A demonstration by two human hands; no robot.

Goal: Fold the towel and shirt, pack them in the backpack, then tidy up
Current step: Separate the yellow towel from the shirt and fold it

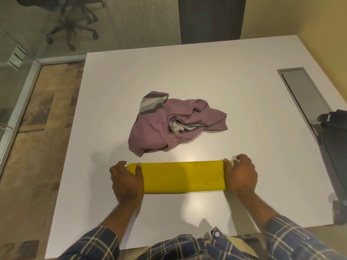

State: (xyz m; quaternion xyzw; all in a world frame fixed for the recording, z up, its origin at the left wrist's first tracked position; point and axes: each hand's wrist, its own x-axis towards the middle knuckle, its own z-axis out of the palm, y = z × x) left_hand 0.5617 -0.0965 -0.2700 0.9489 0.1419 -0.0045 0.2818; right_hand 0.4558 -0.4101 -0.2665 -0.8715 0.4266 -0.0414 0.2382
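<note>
Backpack (pixel 332 158) cut off by right edge — towel (pixel 183 177) ends hidden under hands; office chair (pixel 75 17) blurred, top cropped.

A broad white counter (pixel 216 76) fills most of the room, its glossy top catching soft pools of overhead light. Set into the counter near its right edge is a long grey metal cable hatch (pixel 302 91). Left of the counter, the floor is patterned carpet (pixel 37 139) in tan and brown patches, bordered by a silver metal rail (pixel 20 102) at the foot of a glass partition (pixel 11 49). Beyond the counter's far left corner stands an office chair (pixel 75 21) on castors. Behind the far edge runs a dark panel (pixel 211 17), and a yellow wall (pixel 300 17) rises to the right.
</note>
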